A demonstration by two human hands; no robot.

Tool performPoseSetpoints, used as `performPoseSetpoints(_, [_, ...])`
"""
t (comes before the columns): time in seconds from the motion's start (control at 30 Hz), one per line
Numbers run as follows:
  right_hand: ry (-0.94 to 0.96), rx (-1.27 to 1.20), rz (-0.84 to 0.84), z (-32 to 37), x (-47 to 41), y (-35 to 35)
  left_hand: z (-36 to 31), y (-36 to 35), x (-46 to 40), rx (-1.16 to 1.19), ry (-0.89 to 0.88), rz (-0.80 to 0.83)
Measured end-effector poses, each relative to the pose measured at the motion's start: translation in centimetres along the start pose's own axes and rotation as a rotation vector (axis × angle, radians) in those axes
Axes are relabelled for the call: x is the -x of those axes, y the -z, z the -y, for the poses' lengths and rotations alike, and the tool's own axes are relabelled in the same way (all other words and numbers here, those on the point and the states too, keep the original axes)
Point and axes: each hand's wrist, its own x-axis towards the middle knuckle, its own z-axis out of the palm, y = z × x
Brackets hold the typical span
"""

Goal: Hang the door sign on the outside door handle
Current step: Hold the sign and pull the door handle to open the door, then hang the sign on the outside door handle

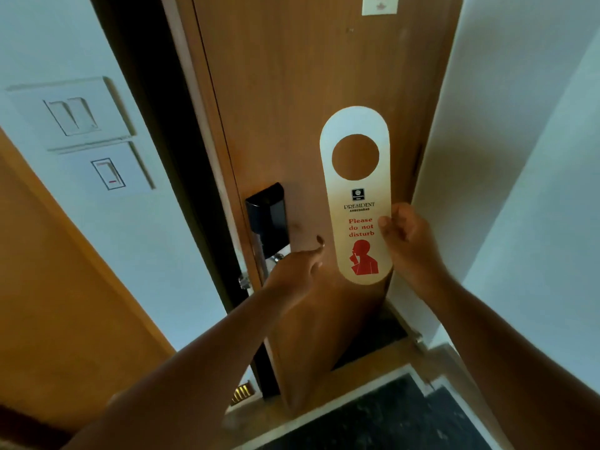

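Observation:
I hold the door sign upright in front of the wooden door. It is a long white card with a round hole near its top and red "Please do not disturb" lettering. My right hand pinches its right edge at mid-height. My left hand is closed over the door handle, thumb raised, and only a small silver part of the handle shows. Above the handle sits a black lock plate. The sign is to the right of the handle and apart from it.
The door stands slightly ajar, with a dark gap along its left edge and the latch showing. Two white switch plates are on the left wall. A white wall closes the right side. A dark mat lies on the floor.

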Motion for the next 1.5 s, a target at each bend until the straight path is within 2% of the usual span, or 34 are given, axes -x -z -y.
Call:
performPoseSetpoints(0.07, [0.0, 0.006, -0.032, 0.3, 2.5, 1.5, -0.7, 1.1, 2.8, -0.073, -0.138, 0.015])
performPoseSetpoints(0.27, [0.005, -0.019, -0.156, 2.4, 9.4, 4.5, 1.7, 6.6, 8.2, -0.119, -0.593, -0.171])
performPoseSetpoints(0.37, [-0.039, -0.069, -0.257, 3.7, 12.5, 4.8, 3.5, 8.2, 8.1, -0.133, -0.658, -0.176])
performPoseSetpoints(0.47, [-0.062, -0.087, -0.348, 4.8, 15.2, 4.2, 4.5, 7.9, 6.9, -0.154, -0.608, -0.099])
performPoseSetpoints(0.57, [-0.075, -0.073, -0.43, 6.0, 17.4, 2.8, 4.2, 5.6, 4.9, -0.143, -0.593, 0.109])
performPoseSetpoints(0.67, [-0.106, -0.063, -0.519, 6.9, 18.9, 1.4, 1.7, 2.3, 3.1, -0.108, -0.684, 0.243])
performPoseSetpoints(0.83, [-0.168, 0.064, -0.645, 7.3, 19.7, 0.7, -4.7, -2.1, -0.4, -0.077, -0.863, 0.252])
performPoseSetpoints(0.97, [-0.224, 0.098, -0.726, 6.4, 19.5, 1.5, -9.0, -5.0, -3.2, -0.224, -1.049, 0.282])
performPoseSetpoints(1.1, [-0.256, 0.088, -0.792, 4.5, 18.6, 2.7, -12.3, -7.7, -5.7, -0.282, -1.084, 0.458])
performPoseSetpoints(1.27, [-0.303, 0.084, -0.882, 2.2, 17.6, 5.1, -15.6, -11.1, -7.2, -0.247, -1.237, 0.589])
performPoseSetpoints(1.37, [-0.328, 0.087, -0.93, 1.0, 16.8, 6.5, -17.4, -12.8, -7.9, -0.21, -1.354, 0.479])
performPoseSetpoints(1.5, [-0.332, 0.112, -0.971, -0.1, 15.9, 7.4, -19.6, -14.4, -7.6, 0.029, -1.411, 0.261])
